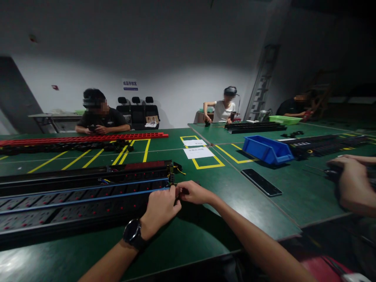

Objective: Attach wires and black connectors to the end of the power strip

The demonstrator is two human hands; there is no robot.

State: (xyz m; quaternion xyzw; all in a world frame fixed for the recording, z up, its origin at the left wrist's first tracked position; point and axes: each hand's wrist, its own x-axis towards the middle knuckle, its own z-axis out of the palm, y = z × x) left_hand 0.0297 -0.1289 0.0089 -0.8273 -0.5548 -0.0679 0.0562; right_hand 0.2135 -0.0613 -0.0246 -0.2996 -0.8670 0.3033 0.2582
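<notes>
Long black power strips [88, 196] lie side by side on the left of the green table, with rows of sockets, small red marks and blue edge lines. My left hand [161, 209], a black watch on its wrist, is closed over their right-hand end, thumb and fingers bent. Against it, my right hand [192, 192] pinches at the same end; whatever sits between its fingertips is hidden. Short yellow and black wires [179, 169] stick out just beyond the strip ends.
A phone [261, 182] and a blue bin [267, 149] are to the right, with paper sheets [199, 152] left of the bin. Red slotted strips [88, 138] lie farther back. At the right edge a co-worker's hand [355, 180] holds a tool. Several people sit across the table.
</notes>
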